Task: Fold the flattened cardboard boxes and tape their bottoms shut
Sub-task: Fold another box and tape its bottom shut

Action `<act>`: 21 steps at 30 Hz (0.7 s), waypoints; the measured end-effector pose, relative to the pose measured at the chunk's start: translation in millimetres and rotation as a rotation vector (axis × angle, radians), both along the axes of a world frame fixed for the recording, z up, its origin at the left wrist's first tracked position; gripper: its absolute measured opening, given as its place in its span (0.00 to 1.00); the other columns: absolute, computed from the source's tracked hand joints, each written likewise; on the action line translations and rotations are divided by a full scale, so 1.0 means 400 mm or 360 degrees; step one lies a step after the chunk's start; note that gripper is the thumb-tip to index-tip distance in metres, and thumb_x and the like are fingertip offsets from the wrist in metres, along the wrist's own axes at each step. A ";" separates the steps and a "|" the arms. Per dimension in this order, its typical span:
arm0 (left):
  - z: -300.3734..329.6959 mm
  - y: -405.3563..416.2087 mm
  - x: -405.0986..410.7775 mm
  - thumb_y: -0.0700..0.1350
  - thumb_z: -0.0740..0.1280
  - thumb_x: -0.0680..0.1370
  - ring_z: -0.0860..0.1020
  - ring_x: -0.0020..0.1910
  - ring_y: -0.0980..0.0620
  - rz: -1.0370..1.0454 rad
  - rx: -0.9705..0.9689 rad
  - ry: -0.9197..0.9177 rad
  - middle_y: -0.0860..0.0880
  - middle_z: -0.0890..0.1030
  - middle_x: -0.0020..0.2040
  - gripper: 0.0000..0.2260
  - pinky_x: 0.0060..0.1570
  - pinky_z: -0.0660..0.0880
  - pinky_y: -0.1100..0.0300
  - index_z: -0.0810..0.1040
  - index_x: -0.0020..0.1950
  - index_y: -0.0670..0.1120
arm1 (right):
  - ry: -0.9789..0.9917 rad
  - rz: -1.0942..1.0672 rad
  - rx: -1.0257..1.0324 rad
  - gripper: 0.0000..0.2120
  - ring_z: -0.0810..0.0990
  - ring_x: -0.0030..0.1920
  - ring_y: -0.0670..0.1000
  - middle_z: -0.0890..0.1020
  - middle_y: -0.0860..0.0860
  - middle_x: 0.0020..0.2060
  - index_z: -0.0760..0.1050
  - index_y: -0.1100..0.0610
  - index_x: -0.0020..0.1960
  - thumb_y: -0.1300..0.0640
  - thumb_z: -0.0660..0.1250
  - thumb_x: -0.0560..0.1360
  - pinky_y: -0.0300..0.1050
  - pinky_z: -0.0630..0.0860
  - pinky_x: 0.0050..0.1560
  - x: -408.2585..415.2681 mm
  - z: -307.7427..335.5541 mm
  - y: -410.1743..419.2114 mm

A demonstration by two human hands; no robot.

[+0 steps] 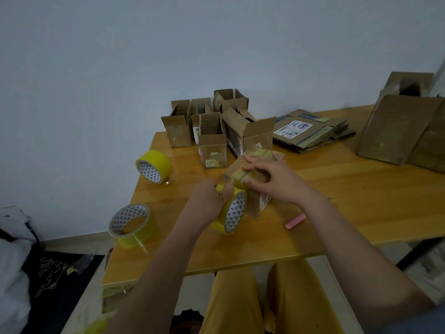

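Here, a small brown cardboard box (250, 175) sits near the middle of the wooden table (337, 208), turned so that its closed flaps face up. It is worn and creased, with patches of old yellowish tape and a printed label low on its near right side. The seam between the two top flaps runs away from the person and a little to the right, and the box's long axis lies the same way, from the near edge toward the wall.

The right hand (272, 180) rests on top of the box, fingers bent and spread over the flaps, pressing them down; the thumb lies at the near edge. The left hand (212, 201) grips a yellow tape roll (232, 210), fingers curled round its rim, and holds it upright against the box's near end. A strip may run from the roll onto the box, but the hands hide that spot.

Behind the box stand several folded boxes (212, 131) with open tops. A stack of flattened boxes (313, 131) lies to the right of them. Two spare tape rolls (154, 166) (131, 225) rest at the table's left side, and a pink object (295, 221) lies near the right forearm.
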State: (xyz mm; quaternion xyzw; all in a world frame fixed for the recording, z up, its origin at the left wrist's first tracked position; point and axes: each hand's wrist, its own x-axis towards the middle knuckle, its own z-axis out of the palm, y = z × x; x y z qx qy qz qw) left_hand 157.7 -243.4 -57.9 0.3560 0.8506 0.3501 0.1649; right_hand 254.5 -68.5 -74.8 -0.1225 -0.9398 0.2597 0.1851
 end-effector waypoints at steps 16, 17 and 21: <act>-0.029 -0.015 0.000 0.49 0.64 0.80 0.73 0.35 0.57 -0.0085 -0.0030 -0.0127 0.53 0.76 0.37 0.07 0.35 0.68 0.62 0.76 0.43 0.49 | -0.0093 -0.0210 0.0415 0.22 0.59 0.77 0.51 0.67 0.51 0.75 0.72 0.50 0.66 0.40 0.62 0.77 0.60 0.43 0.77 -0.026 -0.023 -0.048; -0.035 -0.023 0.005 0.49 0.64 0.80 0.73 0.39 0.58 -0.0043 -0.0043 -0.0111 0.55 0.76 0.41 0.05 0.39 0.68 0.62 0.78 0.47 0.50 | -0.0084 -0.0209 0.0420 0.22 0.59 0.77 0.51 0.67 0.51 0.75 0.72 0.51 0.66 0.40 0.62 0.78 0.59 0.43 0.77 -0.027 -0.025 -0.046; -0.045 -0.039 0.003 0.49 0.64 0.80 0.77 0.50 0.55 0.0021 0.0061 -0.0102 0.53 0.80 0.54 0.11 0.47 0.74 0.58 0.80 0.60 0.49 | -0.0077 -0.0245 0.0374 0.26 0.60 0.76 0.49 0.68 0.49 0.73 0.73 0.51 0.66 0.36 0.63 0.75 0.60 0.44 0.76 -0.034 -0.025 -0.038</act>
